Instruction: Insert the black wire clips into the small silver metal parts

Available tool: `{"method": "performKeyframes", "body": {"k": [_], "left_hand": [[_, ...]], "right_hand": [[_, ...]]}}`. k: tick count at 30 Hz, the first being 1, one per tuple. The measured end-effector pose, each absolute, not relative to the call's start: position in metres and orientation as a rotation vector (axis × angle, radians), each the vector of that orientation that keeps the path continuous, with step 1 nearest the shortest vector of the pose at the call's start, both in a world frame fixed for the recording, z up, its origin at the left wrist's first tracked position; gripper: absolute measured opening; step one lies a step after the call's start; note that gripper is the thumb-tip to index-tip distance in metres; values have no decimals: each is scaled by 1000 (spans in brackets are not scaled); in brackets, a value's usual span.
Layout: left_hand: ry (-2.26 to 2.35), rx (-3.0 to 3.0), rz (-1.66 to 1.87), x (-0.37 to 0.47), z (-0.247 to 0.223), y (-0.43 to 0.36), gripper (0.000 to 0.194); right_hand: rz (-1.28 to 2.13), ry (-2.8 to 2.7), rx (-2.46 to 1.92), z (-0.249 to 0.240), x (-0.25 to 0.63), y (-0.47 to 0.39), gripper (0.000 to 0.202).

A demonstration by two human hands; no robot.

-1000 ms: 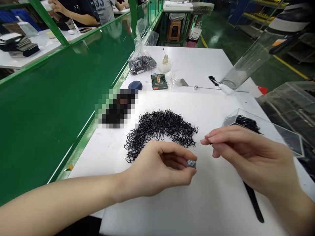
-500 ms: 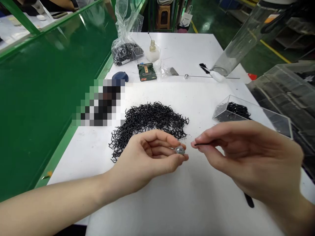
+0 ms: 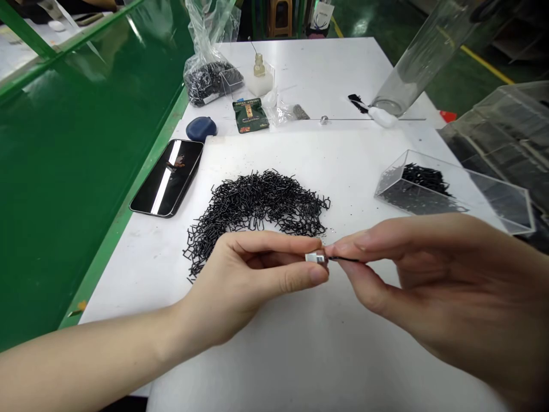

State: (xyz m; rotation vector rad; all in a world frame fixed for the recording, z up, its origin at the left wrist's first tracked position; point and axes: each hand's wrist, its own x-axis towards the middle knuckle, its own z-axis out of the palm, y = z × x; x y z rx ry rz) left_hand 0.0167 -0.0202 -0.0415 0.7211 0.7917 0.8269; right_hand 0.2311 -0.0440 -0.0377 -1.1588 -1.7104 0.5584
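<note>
Between the thumb and fingers of my left hand (image 3: pixel 257 274) is a small silvery metal fitting (image 3: pixel 316 258), its round end facing right. My right hand (image 3: pixel 433 274) pinches a thin black bent wire piece (image 3: pixel 345 259). The wire's left tip meets the fitting's round end; whether it sits inside the fitting I cannot tell. Just beyond my left hand, a curved heap of similar black wire pieces (image 3: pixel 266 197) lies on the white table (image 3: pixel 326 355).
A clear box (image 3: pixel 500 197) with black pieces stands at the right. At the left lie a phone (image 3: pixel 167 177) and a blue case (image 3: pixel 201 129). Farther back are a bag of black pieces (image 3: pixel 210 83), a small bottle (image 3: pixel 259 66), a green packet (image 3: pixel 251 116) and a clear cylinder (image 3: pixel 416 63).
My right hand has brought the wire left, up to the fitting. In my left hand the fitting has turned, now showing its side. The view has shifted slightly.
</note>
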Motion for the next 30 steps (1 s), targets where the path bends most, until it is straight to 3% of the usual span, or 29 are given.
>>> {"method": "performKeyframes", "body": {"k": [5,11,30], "left_hand": [[807,734,818,15,-43,-21,22],[788,725,795,15,-43,-20,22],[738,687,840,15,-46,-20,23]], "right_hand": [[567,-1679,-1269,-35,227,-45,24],[544,-1770,-1102,-33,229,-39,32],[354,-1919,-1115,-37,238,-40,26]]}}
